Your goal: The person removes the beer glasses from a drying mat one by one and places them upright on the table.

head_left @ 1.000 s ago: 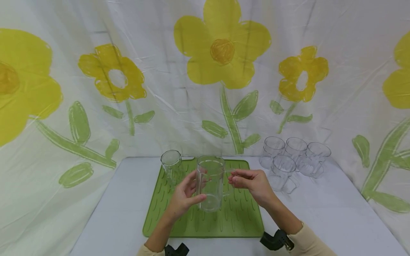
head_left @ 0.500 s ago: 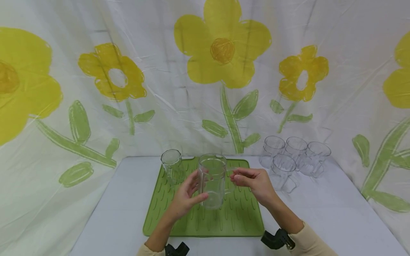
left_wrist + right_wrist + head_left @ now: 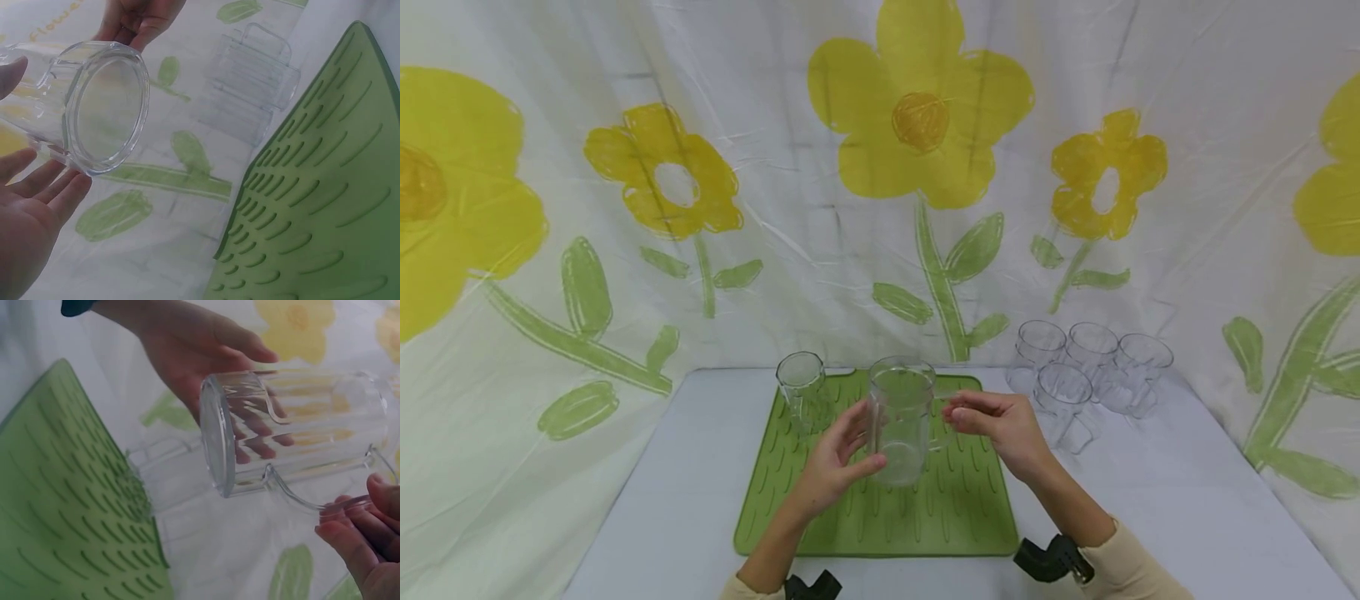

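A clear glass mug (image 3: 901,429) is held up over the green drying mat (image 3: 917,529), rim at the top and handle to the right in the head view. My left hand (image 3: 837,462) grips its body from the left, thumb at the front and fingers reaching behind. With thumb and fingers, my right hand (image 3: 1000,425) pinches the handle. The left wrist view looks at the base of the mug (image 3: 106,115). Seen from the right wrist, fingers of the left hand (image 3: 194,353) show through the glass, and the right hand (image 3: 365,534) is at the handle.
Another glass mug (image 3: 801,387) stands on the mat's back left corner. Several more mugs (image 3: 1063,392) stand close together at the back right of the white table (image 3: 662,467). Behind the table hangs a flower-printed curtain (image 3: 820,250).
Both hands keep hold of the mug, which has shifted slightly right and up in the head view. The right hand has moved a little to the right with it.
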### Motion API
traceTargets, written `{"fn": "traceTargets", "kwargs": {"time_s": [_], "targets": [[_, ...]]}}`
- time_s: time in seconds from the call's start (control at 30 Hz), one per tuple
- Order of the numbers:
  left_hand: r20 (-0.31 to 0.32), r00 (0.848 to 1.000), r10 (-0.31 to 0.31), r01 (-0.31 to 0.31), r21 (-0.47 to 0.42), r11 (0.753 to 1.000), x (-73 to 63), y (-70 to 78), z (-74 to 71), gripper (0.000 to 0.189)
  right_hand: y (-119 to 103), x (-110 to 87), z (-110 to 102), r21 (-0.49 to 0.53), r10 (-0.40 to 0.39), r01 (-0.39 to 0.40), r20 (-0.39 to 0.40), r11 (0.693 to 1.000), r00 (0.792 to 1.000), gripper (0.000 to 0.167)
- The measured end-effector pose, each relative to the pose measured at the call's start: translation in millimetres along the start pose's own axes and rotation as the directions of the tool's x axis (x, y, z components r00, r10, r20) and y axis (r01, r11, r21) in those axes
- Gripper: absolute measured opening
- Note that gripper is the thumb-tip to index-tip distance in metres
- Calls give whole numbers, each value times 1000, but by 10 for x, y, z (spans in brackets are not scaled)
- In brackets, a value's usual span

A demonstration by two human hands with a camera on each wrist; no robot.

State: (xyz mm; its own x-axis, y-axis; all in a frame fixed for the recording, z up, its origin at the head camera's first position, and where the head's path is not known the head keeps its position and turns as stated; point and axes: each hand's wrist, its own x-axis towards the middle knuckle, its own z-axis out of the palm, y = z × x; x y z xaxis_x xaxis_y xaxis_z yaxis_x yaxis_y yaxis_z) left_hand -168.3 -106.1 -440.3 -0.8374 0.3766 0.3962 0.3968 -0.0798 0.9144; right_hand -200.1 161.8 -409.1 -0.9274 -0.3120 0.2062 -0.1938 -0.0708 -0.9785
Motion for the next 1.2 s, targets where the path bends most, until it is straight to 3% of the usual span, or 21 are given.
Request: {"fn": "traceTargets", "kwargs": {"time_s": [0.3, 0.5, 0.63, 0.93, 1.2], "targets": [[0, 1000, -16, 16, 74, 997, -40, -48, -33, 74, -48, -14, -61, -43, -27, 26, -34, 999, 999, 34], [-23, 998, -54, 57, 143, 988, -81, -50, -56, 74, -72, -19, -112, -43, -49, 46, -77, 998, 996, 17], [-34, 996, -78, 83, 177, 981, -107, -47, -82, 74, -91, -14, -135, -50, -66, 61, -109, 997, 992, 17], [-59, 992, -108, 120, 275, 954, -186, -52, -148, 76, -94, -18, -233, -98, -142, 132, -101, 986, 985, 19], [-83, 984, -156, 175, 337, 925, -305, -53, -224, 78, -94, -23, -295, -117, -167, 150, -154, 982, 974, 35]]}}
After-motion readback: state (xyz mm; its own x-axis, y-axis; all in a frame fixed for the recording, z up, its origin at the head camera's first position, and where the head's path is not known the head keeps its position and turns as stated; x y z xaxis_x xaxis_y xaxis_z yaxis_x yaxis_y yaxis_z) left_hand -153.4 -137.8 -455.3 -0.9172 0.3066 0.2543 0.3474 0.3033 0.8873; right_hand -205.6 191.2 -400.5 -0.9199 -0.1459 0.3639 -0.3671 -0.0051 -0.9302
